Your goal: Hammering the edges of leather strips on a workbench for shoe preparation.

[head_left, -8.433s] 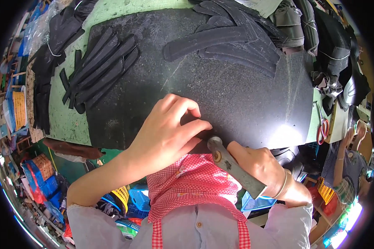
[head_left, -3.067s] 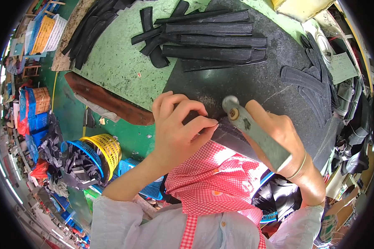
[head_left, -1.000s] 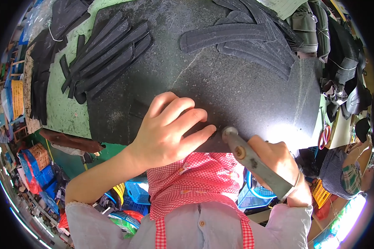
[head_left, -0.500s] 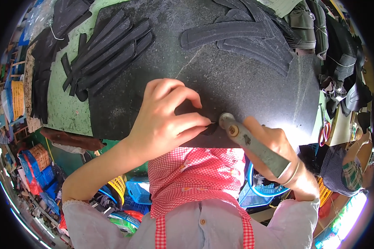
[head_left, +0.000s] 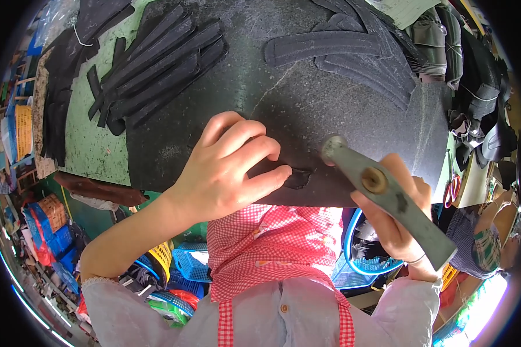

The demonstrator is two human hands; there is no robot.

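My right hand [head_left: 395,222] is wrapped round a hammer [head_left: 408,209], raised above the black mat. Its long grey metal head slants from the round face near the mat's middle back toward my right wrist, and the end of the wooden handle shows in it. To the left, my left hand [head_left: 228,165] has its fingers bent and closed on a small black strip [head_left: 298,178] near the mat's front edge. A looped end of this strip sticks out past the thumb and fingertip; the rest is hidden under the hand.
On the black mat [head_left: 307,118] lie folded black strips [head_left: 168,69] at the far left and wider stitched black pieces [head_left: 330,49] at the far right. Red-handled scissors [head_left: 452,188] lie by the right edge. Blue baskets [head_left: 191,261] stand below the green table [head_left: 95,141]. Another person's arm [head_left: 492,214] shows at right.
The hammer has lifted away from the strip, up and to the right with my right hand. My left hand has stayed nearly in place, and more of the strip's end shows.
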